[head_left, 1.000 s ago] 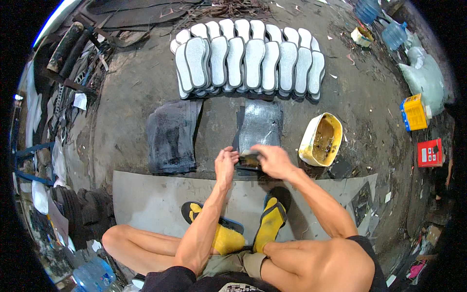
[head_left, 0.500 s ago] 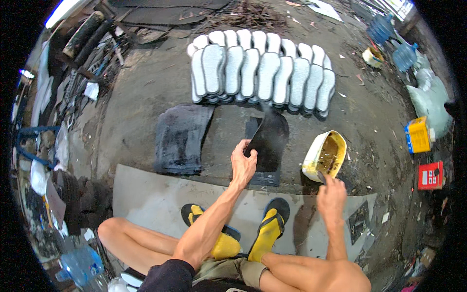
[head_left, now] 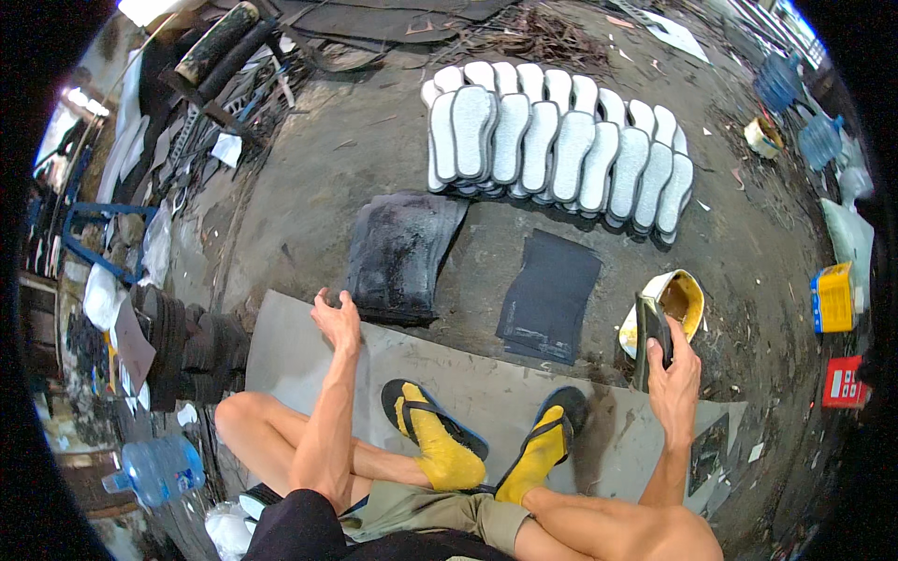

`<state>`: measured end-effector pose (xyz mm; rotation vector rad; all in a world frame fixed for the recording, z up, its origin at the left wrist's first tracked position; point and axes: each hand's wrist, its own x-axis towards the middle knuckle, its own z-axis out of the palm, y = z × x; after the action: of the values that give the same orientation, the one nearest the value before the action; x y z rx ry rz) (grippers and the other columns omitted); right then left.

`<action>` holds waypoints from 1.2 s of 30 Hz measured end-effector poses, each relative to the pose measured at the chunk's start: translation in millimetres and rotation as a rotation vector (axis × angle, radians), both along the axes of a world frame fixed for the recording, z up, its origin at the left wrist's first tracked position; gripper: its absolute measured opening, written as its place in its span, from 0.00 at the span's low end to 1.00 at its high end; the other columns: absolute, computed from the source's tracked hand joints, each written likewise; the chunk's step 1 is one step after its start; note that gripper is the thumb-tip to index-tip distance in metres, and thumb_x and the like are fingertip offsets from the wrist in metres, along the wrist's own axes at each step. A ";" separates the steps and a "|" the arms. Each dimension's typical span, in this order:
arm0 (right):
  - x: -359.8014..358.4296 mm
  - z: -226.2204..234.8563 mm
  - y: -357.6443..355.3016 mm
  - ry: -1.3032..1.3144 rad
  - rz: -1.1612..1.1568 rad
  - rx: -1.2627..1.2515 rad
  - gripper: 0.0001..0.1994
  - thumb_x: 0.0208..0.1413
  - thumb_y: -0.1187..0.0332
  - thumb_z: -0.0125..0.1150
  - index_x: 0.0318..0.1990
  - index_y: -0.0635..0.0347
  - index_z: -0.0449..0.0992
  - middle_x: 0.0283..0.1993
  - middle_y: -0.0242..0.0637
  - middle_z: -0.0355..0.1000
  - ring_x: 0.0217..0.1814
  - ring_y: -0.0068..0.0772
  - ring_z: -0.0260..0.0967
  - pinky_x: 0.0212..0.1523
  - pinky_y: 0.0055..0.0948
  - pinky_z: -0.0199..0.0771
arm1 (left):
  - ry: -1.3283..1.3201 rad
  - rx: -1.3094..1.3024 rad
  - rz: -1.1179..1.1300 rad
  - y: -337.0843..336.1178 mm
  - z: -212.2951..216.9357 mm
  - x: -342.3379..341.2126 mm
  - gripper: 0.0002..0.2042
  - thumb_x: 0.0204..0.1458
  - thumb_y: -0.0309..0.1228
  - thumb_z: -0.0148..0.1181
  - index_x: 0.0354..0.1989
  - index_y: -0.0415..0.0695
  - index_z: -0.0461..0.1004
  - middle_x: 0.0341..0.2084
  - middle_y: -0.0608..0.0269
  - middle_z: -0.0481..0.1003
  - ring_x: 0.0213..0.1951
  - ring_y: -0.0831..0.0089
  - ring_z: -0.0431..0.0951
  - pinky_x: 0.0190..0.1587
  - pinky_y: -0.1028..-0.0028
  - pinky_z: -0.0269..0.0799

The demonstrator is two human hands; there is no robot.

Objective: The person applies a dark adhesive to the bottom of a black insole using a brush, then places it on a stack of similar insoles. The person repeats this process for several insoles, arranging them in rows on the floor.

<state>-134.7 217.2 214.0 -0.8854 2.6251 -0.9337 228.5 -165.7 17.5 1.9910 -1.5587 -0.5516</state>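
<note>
My right hand [head_left: 675, 374] holds a dark flat brush-like tool [head_left: 651, 329] upright beside a cut-open yellow and white glue container [head_left: 687, 301]. My left hand [head_left: 337, 320] rests with fingers spread at the far edge of a grey sheet [head_left: 281, 346], next to the near end of a stack of black rubber sheets [head_left: 400, 257]. A single dark sheet [head_left: 550, 294] lies flat between the stack and the container. My feet in yellow socks and black sandals [head_left: 486, 439] rest on the grey sheet.
Two overlapping rows of white shoe insoles [head_left: 552, 140] lie further out on the concrete floor. A yellow box [head_left: 832, 296] and a red box [head_left: 844, 381] sit at right, a plastic water bottle [head_left: 159, 467] at lower left, scrap and clutter along the left.
Both hands left the dark sheet, which now lies flat. My left hand moved left to the black stack; my right hand went right to the glue container and holds the tool.
</note>
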 end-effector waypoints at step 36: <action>-37.8 -33.5 -22.8 -0.349 -0.122 -0.622 0.24 0.77 0.60 0.61 0.71 0.66 0.70 0.63 0.37 0.76 0.60 0.25 0.72 0.64 0.31 0.73 | 0.389 0.241 -0.523 224.8 12.0 -123.8 0.28 0.58 0.34 0.70 0.65 0.35 0.74 0.55 0.43 0.76 0.57 0.47 0.76 0.62 0.53 0.72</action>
<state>-172.5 194.4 180.5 -0.5975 2.1266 -1.8059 104.7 59.2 29.5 1.4893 -1.8128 -1.3017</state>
